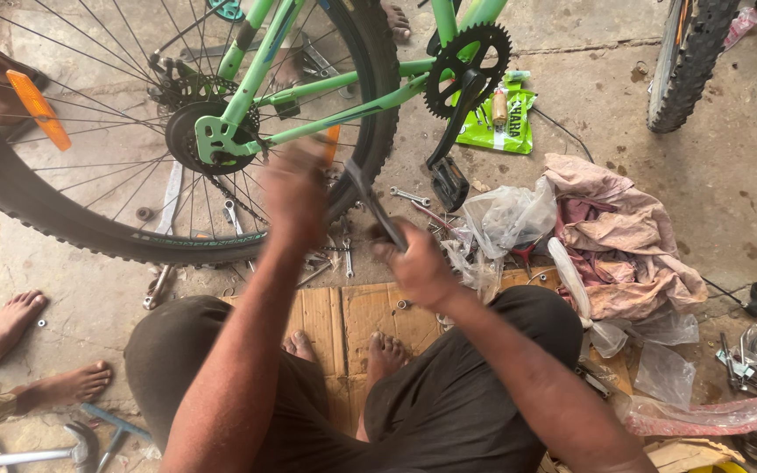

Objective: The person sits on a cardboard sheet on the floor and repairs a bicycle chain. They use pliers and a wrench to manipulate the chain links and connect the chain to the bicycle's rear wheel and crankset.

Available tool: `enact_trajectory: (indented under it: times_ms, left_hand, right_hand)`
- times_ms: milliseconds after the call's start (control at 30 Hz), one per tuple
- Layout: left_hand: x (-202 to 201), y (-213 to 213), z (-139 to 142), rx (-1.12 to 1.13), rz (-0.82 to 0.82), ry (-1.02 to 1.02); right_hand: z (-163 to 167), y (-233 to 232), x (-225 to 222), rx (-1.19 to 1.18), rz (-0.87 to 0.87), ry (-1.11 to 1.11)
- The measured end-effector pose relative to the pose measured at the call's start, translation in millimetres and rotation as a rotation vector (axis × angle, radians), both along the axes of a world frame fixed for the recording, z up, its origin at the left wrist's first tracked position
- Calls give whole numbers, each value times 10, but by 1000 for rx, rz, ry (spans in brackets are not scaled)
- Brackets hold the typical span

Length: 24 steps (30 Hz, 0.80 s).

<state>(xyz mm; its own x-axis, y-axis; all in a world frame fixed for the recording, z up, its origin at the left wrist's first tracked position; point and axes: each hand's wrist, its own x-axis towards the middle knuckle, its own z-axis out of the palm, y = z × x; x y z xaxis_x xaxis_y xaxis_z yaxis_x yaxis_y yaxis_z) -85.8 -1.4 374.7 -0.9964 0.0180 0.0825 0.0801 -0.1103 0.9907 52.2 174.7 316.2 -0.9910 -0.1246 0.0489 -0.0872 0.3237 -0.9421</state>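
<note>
A green bicycle frame (326, 83) stands in front of me with its rear wheel (63, 219), black sprocket cluster (187, 131) and chainring (466, 66). My left hand (295, 193) reaches up near the rear hub and chain, blurred, so what it touches I cannot tell. My right hand (415, 267) is closed on a dark metal tool (374, 206) that points up toward the wheel's tyre. I squat on flattened cardboard (343, 320), my bare feet showing between my knees.
Loose spanners (409, 194) and small parts lie on the concrete under the wheel. A pink cloth (624, 245) and clear plastic bags (505, 215) lie at right, a green packet (505, 118) by the pedal. Another person's bare feet (37, 350) rest at left. A second tyre (689, 61) stands upper right.
</note>
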Motion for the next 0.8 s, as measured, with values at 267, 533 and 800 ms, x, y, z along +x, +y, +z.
enact_trajectory:
  times_ms: [267, 533, 800]
  left_hand:
    - [-222, -535, 140, 457, 105, -2]
    - [226, -3, -31, 327, -282, -140]
    - [201, -33, -173, 311, -274, -113]
  right_hand:
    - [4, 223, -135, -170, -171, -455]
    - [396, 202, -75, -408, 132, -325]
    - [512, 101, -114, -455, 207, -371]
